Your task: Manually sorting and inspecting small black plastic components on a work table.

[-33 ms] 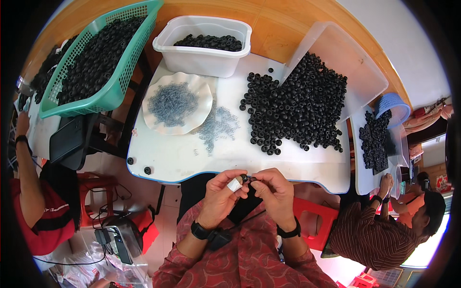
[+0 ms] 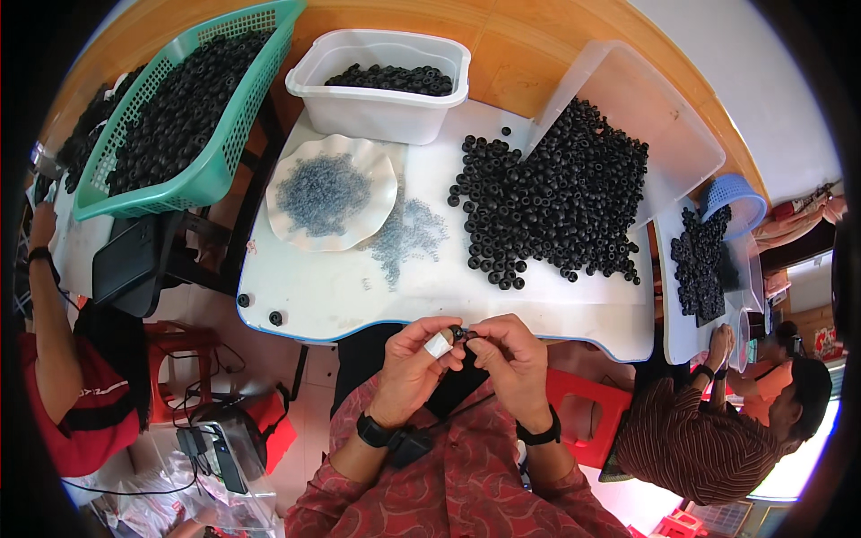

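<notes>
My left hand (image 2: pixel 405 369) is closed in a pinch around a small black round part (image 2: pixel 458 333), held just off the table's front edge. White tape (image 2: pixel 438 345) wraps one of its digits. Meeting it fingertip to fingertip, my right hand (image 2: pixel 518 366) pinches at the same spot; whether it grips this part or another tiny dark piece is hard to see. Beyond my hands, a heap of black ring-shaped parts (image 2: pixel 574 193) spreads over the white table (image 2: pixel 359 300). Tiny clear pieces (image 2: pixel 408 235) lie loose beside a scalloped white plate (image 2: pixel 386 193) holding more of them.
A white tub (image 2: pixel 377 112) of black parts stands at the back, and a clear bin (image 2: pixel 668 117) lies tipped behind the heap. Far left is a green basket (image 2: pixel 206 179) of black parts. Co-workers sit on both sides; a red stool (image 2: pixel 587 421) is by my right arm.
</notes>
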A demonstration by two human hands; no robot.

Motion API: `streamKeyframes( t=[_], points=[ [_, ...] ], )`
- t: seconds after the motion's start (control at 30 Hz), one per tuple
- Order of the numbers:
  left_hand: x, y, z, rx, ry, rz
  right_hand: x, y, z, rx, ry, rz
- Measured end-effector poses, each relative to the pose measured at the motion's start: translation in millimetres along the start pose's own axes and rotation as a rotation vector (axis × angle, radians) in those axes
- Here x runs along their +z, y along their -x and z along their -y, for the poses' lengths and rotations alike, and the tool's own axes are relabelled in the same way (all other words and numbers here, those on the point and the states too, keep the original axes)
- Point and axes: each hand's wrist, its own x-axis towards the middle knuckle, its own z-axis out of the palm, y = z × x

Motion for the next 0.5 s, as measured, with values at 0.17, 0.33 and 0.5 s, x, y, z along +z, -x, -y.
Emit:
streamKeyframes(
  t=[0.17,0.33,0.5],
  points=[
    [-0.1,0.3,-0.2,0.01,-0.004,-0.002,3.3,-1.7,2.1,-0.036,0.05,0.007],
    [1.1,0.1,-0.9,0.005,-0.023,-0.015,5.0,-2.9,4.4,-0.049,0.104,-0.008],
    [0.7,0.0,0.0,0.022,-0.035,-0.005,4.8,-4.5,8.1,-0.075,0.17,-0.005]
  ],
)
